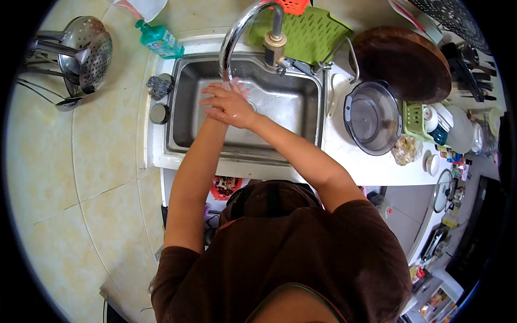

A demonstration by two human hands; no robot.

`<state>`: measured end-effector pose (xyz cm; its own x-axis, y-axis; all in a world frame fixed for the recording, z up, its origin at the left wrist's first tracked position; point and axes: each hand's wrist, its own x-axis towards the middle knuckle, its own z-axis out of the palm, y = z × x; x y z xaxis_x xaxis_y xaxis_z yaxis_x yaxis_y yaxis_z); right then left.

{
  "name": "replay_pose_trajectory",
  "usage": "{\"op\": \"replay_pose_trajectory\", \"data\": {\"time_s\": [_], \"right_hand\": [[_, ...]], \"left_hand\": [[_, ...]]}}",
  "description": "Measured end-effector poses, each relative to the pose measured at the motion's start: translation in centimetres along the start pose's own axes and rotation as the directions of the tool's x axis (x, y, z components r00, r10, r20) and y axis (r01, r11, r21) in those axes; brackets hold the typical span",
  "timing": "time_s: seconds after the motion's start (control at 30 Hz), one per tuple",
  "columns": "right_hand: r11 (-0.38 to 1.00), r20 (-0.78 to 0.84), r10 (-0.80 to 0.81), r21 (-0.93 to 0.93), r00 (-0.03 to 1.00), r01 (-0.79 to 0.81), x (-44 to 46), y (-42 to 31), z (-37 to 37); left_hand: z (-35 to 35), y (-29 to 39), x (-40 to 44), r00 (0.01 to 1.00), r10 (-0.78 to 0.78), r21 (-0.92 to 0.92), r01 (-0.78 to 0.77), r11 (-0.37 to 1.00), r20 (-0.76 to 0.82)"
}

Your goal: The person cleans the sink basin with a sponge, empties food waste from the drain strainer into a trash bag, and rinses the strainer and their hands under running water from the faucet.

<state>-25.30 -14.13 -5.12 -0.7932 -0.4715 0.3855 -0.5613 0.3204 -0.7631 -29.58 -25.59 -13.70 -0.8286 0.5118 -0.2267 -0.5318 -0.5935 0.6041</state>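
My right hand [232, 106] lies across the back of my left hand [240, 88], its fingers apart and pointing left. Much of the left hand is hidden beneath it; the visible fingertips are spread. Neither hand shows an object in it. Both are above the steel sink [291, 126], under the curved chrome faucet [231, 42], where water runs onto them. The sink's drain is partly visible beside the hands.
A green bottle [161, 40], a scouring pad [159, 86] and a small round container [159, 113] stand left of the sink. Behind is a green mat [309, 36]. To the right are a grey basin [372, 118] and a round wooden board [401, 64].
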Motion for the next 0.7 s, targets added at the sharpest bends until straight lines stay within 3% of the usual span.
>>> {"op": "replay_pose_trajectory", "data": {"time_s": [0.03,0.13,0.33,0.43,0.53,0.6,0.63,0.67,0.7], "right_hand": [[1.0,0.051,-0.012,0.022,0.999,0.011,0.4,0.5,-0.4],[0.983,-0.025,-0.127,0.131,0.992,0.129,1.1,1.9,0.4],[0.971,0.01,-0.237,-0.025,0.971,0.238,3.3,0.0,0.0],[0.98,-0.015,-0.199,-0.03,0.98,0.199,3.4,0.7,1.2],[0.983,-0.102,-0.085,0.156,0.991,0.1,1.8,1.6,0.4],[0.983,0.054,0.048,-0.181,0.997,-0.038,-1.3,6.2,0.1],[0.984,0.093,0.177,-0.05,0.98,-0.173,-3.5,6.7,-1.5],[0.948,0.147,0.298,0.071,0.943,-0.311,-5.6,7.4,-3.6],[0.848,0.025,0.34,-0.441,0.94,-0.295,-9.8,11.4,-3.2]], "left_hand": [[0.9,-0.2,0.2,1.0,0.022,-0.085,-0.022,0.996,0.003],[3.3,0.1,0.9,0.995,0.095,-0.219,-0.085,0.972,0.036],[4.4,2.4,0.4,0.973,0.219,-0.155,-0.207,0.966,0.066],[1.3,2.0,0.9,0.946,0.251,-0.325,-0.176,0.929,0.204],[4.3,1.4,-1.5,0.984,0.171,-0.149,-0.163,0.975,0.042],[0.9,-0.6,-0.7,0.966,0.017,-0.42,0.096,0.902,0.258],[-0.9,-1.5,-0.8,0.926,-0.023,-0.52,0.232,0.822,0.377],[-0.3,-1.4,-1.4,0.98,-0.149,-0.333,0.185,0.925,0.13],[1.6,-1.2,-1.8,0.963,-0.218,-0.133,0.198,0.971,-0.156]]}}
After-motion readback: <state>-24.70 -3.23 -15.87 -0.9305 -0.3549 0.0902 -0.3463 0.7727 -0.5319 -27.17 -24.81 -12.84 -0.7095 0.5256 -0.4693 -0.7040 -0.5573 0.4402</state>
